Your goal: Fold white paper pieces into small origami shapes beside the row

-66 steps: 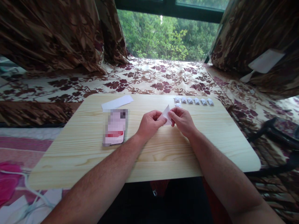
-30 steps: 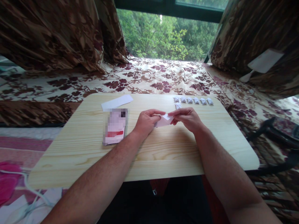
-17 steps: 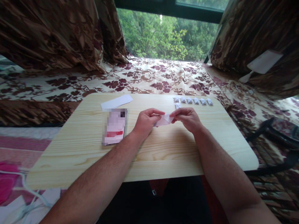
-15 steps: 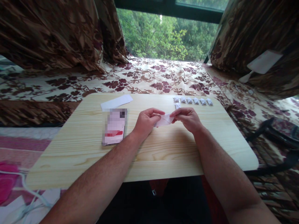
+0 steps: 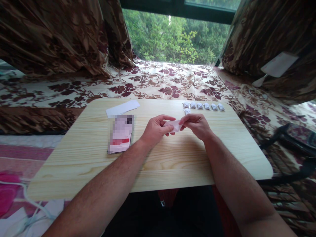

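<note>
A small folded piece of white paper point(image 5: 174, 124) is held between both hands above the middle of the table. My left hand point(image 5: 159, 126) grips its left end, thumb on top and fingers beneath. My right hand point(image 5: 197, 125) pinches its right end between thumb and fingertips. Just beyond my right hand lies a small folded white paper piece point(image 5: 187, 111), partly hidden by the fingers. Behind it, several more folded paper pieces point(image 5: 200, 106) stand in a row along the far edge.
The light wood table point(image 5: 172, 171) has rounded corners. On its left lie a phone point(image 5: 120, 135), its surface blurred out, and white paper strips point(image 5: 122, 108). A dark chair point(image 5: 291, 144) stands at the right. White cables point(image 5: 26, 189) run at the lower left.
My left thumb has slid right along the paper, and its fingers have spread further under it. The paper looks more compact between the hands. Nothing else on the table has moved.
</note>
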`<action>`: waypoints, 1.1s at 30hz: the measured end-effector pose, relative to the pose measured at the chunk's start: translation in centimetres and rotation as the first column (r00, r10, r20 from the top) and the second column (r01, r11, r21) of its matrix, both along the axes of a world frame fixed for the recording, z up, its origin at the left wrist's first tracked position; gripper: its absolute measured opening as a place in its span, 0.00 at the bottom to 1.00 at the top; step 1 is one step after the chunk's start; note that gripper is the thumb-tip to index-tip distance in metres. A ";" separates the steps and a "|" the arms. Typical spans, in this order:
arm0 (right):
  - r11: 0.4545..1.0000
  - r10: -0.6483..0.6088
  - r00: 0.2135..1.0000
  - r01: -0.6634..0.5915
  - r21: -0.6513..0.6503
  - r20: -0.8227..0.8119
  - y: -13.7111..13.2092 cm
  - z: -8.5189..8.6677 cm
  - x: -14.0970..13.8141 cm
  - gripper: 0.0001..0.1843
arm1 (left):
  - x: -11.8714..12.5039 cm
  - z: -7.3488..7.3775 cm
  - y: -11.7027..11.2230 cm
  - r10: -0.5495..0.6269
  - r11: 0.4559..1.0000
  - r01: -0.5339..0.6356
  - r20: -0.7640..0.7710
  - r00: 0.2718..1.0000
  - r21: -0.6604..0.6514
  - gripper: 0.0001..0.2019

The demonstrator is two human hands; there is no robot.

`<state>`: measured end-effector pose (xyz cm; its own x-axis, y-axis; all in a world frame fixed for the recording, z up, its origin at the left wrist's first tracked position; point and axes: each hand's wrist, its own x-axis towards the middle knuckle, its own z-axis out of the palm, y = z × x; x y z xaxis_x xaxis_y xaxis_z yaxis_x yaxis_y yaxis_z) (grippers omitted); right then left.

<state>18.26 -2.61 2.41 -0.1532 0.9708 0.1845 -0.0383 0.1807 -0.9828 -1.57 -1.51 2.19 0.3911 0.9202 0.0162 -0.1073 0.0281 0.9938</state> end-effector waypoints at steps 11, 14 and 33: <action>1.000 -0.020 1.000 0.020 0.021 0.001 0.1 0.0 0.0 0.07 | 0.1 0.2 -0.2 -0.002 1.000 0.002 0.002 1.000 -0.005 0.19; 1.000 -0.019 1.000 0.020 0.022 -0.005 0.0 0.0 0.0 0.07 | 0.1 0.3 -0.3 -0.005 1.000 0.005 -0.017 1.000 0.006 0.19; 0.996 -0.086 0.996 0.086 -0.001 -0.003 0.2 -0.1 -0.2 0.12 | 0.1 -0.1 0.0 0.077 0.995 -0.070 -0.108 0.991 0.073 0.19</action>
<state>18.01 -2.38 2.35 -0.0688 0.9804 0.1844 -0.0259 0.1831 -0.9828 -1.43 -1.47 2.09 0.3253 0.9447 0.0410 0.0046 -0.0449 0.9990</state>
